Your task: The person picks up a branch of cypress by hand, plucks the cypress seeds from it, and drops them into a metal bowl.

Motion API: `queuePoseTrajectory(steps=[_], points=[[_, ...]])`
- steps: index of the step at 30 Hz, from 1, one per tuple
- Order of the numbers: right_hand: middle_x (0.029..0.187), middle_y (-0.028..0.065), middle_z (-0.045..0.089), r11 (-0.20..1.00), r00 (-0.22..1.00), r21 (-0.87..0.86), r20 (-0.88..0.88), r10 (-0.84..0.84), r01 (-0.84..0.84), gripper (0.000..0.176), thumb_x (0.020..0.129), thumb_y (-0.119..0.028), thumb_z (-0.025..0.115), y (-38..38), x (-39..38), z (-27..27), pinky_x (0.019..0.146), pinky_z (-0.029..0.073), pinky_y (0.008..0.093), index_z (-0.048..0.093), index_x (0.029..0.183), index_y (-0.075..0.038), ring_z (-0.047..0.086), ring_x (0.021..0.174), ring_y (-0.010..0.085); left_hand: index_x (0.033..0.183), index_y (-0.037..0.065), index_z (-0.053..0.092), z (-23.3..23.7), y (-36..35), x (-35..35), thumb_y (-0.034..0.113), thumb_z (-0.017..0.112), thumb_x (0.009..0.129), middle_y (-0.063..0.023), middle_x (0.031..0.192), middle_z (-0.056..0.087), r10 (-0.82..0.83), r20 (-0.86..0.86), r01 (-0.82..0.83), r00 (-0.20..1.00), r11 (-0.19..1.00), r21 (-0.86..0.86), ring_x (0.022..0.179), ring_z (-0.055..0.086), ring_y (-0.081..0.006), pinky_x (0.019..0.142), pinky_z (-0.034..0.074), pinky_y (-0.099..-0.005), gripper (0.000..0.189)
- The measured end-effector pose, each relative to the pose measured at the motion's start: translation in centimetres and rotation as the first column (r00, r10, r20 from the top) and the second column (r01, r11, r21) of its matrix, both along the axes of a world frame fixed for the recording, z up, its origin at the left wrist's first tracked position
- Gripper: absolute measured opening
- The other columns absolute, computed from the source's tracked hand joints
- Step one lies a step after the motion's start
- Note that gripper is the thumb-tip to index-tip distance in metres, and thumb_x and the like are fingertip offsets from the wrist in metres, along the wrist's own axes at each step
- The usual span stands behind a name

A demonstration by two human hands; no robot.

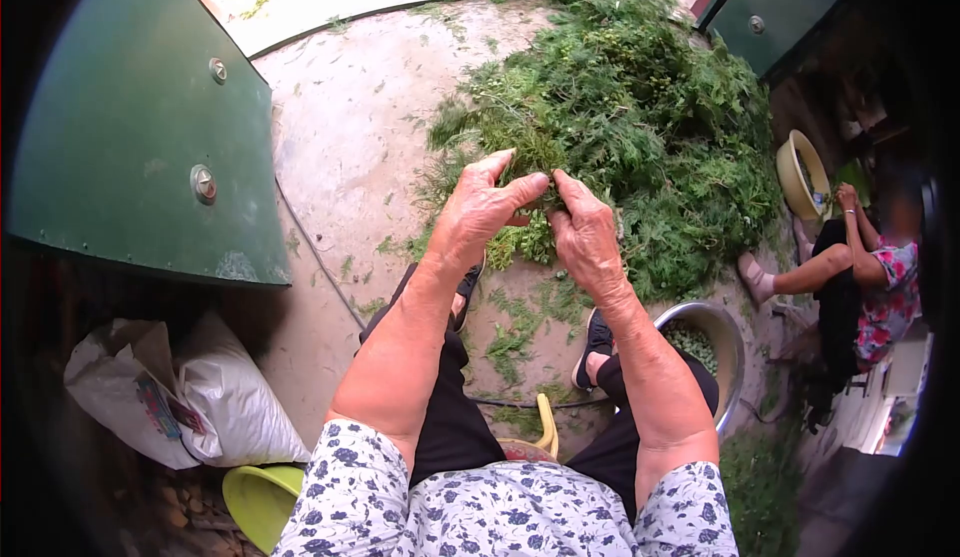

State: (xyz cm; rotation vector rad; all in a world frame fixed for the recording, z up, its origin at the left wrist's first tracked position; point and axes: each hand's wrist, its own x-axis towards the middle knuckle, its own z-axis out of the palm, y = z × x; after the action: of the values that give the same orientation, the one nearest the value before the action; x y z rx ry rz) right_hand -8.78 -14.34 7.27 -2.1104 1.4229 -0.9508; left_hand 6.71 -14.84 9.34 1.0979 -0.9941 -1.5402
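Observation:
In front of me, above the near side of a big heap of cut evergreen branches (640, 127), my two hands work close together. My left hand (480, 207) is closed, thumb against the fingers, around a leafy evergreen sprig (536, 149) that sticks out beyond the fingertips. The fingers of my right hand (588, 232) are pinched together close to the left thumb; whatever is between them is too small to make out. Beside my right knee stands a metal basin (735, 347) holding small pale-green pieces, partly hidden by my right arm and leg.
At right, another person (885, 277) sits by a cream basin (790, 172). Green metal doors (150, 137) flank the doorway. White sacks (235, 397) and a lime-green basin (262, 502) are at left. A yellow curved handle (547, 425) rises between my legs. A cable (318, 252) crosses the floor.

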Motion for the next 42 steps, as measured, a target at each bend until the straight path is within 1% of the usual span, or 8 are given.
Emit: queuePoseTrajectory(steps=[13, 22, 28, 32, 34, 36, 39, 42], points=[[0.085, 0.0006, 0.058, 0.730, 0.716, 0.552, 0.687, -0.125, -0.403, 0.035, 0.088, -0.023, 0.056, -1.8, -3.5, -1.8, 0.067, 0.047, 0.0246, 0.052, 0.114, -0.001, 0.054, 0.073, 0.0085, 0.103, 0.002, 0.058, -0.2, -0.6, 4.7, 0.016, 0.061, 0.085, -0.0105, 0.091, 0.064, 0.379, -0.270, -0.365, 0.885, 0.925, 0.102, 0.070, 0.064, -0.0167, 0.056, 0.052, -0.0236, 0.023], [0.072, 0.0213, 0.056, 0.870, 0.972, 0.486, -0.152, 0.181, -0.086, 0.025, 0.076, -0.021, 0.064, 3.1, -4.1, -6.3, 0.061, 0.044, 0.0406, 0.054, 0.080, 0.001, 0.055, 0.068, 0.0357, 0.101, 0.002, 0.058, -0.3, -0.6, 6.1, 0.014, 0.059, 0.086, -0.0093, 0.088, 0.065, 0.452, -0.280, -0.422, 0.847, 0.892, 0.165, 0.067, 0.062, -0.0141, 0.056, 0.050, -0.0221, 0.020], [0.073, 0.0144, 0.063, 0.256, 0.870, 0.954, -0.256, 0.421, 0.156, 0.033, 0.078, -0.030, 0.066, 7.5, -2.1, -8.0, 0.064, 0.049, 0.0368, 0.063, 0.092, -0.001, 0.061, 0.068, 0.0198, 0.101, 0.002, 0.058, -0.1, -0.6, 7.3, 0.013, 0.059, 0.085, -0.0085, 0.087, 0.065, 0.488, -0.293, -0.449, 0.822, 0.872, 0.193, 0.067, 0.062, -0.0132, 0.055, 0.049, -0.0216, 0.019], [0.086, 0.0090, 0.064, 0.596, 0.886, 0.792, -0.362, 0.291, 0.128, 0.025, 0.072, -0.020, 0.069, -4.5, -1.2, -5.9, 0.068, 0.050, 0.0350, 0.064, 0.089, -0.002, 0.059, 0.074, 0.0200, 0.101, 0.003, 0.057, -0.4, -0.8, 7.7, 0.013, 0.059, 0.085, -0.0076, 0.086, 0.065, 0.518, -0.283, -0.473, 0.807, 0.854, 0.216, 0.066, 0.062, -0.0127, 0.055, 0.049, -0.0208, 0.018], [0.107, 0.0202, 0.059, 0.800, 0.917, 0.596, 0.282, -0.283, 0.064, 0.035, 0.081, -0.014, 0.058, -13.4, 0.6, 3.7, 0.088, 0.046, 0.0382, 0.053, 0.110, 0.004, 0.059, 0.091, 0.0259, 0.101, 0.003, 0.057, -0.5, -0.6, 7.7, 0.012, 0.058, 0.086, -0.0069, 0.086, 0.064, 0.533, -0.291, -0.484, 0.795, 0.845, 0.227, 0.065, 0.061, -0.0123, 0.055, 0.048, -0.0205, 0.018], [0.127, 0.0270, 0.041, 0.982, 0.720, 0.173, 0.671, -0.176, 0.078, 0.059, 0.087, -0.014, 0.055, -18.6, 1.6, 12.1, 0.099, 0.041, 0.0366, 0.024, 0.131, 0.011, 0.047, 0.116, 0.0299, 0.101, 0.003, 0.057, -0.3, -0.9, 7.6, 0.012, 0.058, 0.086, -0.0066, 0.087, 0.064, 0.551, -0.281, -0.503, 0.786, 0.834, 0.227, 0.066, 0.061, -0.0124, 0.056, 0.048, -0.0208, 0.018], [0.109, 0.0175, 0.055, 0.986, 0.606, -0.112, 0.779, 0.163, -0.122, 0.035, 0.088, -0.006, 0.053, -24.4, -2.0, 12.2, 0.088, 0.050, 0.0343, 0.045, 0.117, 0.011, 0.057, 0.102, 0.0277, 0.101, 0.003, 0.057, -0.5, -1.1, 7.8, 0.013, 0.058, 0.085, -0.0066, 0.089, 0.064, 0.558, -0.286, -0.509, 0.779, 0.830, 0.229, 0.069, 0.060, -0.0129, 0.059, 0.047, -0.0214, 0.019], [0.084, 0.0072, 0.062, 0.977, 0.727, 0.207, 0.679, -0.107, -0.049, 0.018, 0.088, -0.011, 0.053, -16.0, 1.0, 7.2, 0.059, 0.045, 0.0246, 0.056, 0.102, -0.001, 0.060, 0.073, 0.0158, 0.101, 0.001, 0.056, -1.0, -1.3, 7.8, 0.010, 0.057, 0.084, -0.0094, 0.085, 0.065, 0.545, -0.295, -0.517, 0.785, 0.838, 0.174, 0.068, 0.061, -0.0158, 0.061, 0.048, -0.0234, 0.019]])
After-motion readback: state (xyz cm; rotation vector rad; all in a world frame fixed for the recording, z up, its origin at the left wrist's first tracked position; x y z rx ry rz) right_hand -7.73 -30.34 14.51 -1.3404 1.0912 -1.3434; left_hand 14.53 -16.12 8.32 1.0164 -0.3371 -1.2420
